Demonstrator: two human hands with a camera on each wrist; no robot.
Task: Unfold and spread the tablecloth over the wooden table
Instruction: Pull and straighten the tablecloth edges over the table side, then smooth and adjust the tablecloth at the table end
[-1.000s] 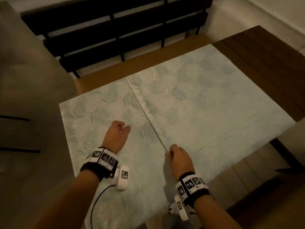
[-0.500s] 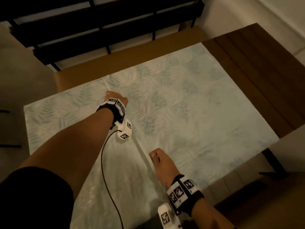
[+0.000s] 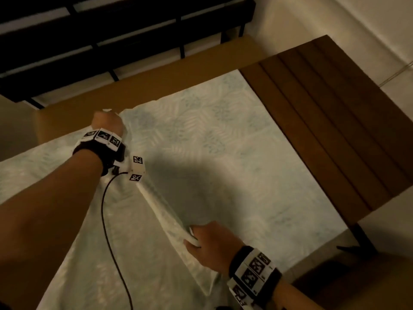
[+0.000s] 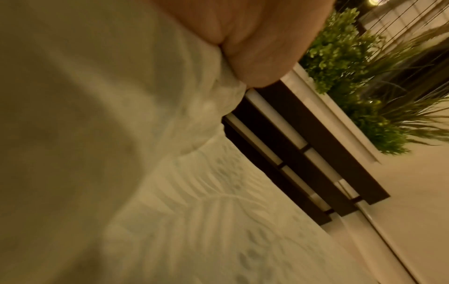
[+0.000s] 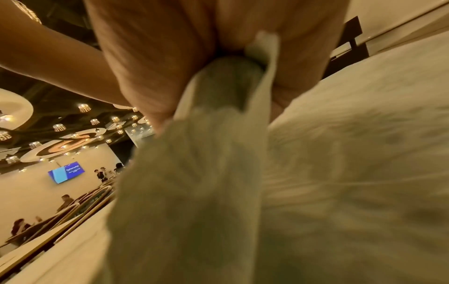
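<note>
Left hand (image 3: 107,124) reached farther; two hands grip tablecloth (image 3: 223,175)

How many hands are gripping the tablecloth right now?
2. The left hand grips the tablecloth at the far end of its raised fold, by the table's far edge; the right hand pinches the same fold at the near end.

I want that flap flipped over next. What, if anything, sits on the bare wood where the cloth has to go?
Nothing visible: the table's bare dark planks carry no objects. Both the left hand and right hand already grip the tablecloth's folded edge.
</note>
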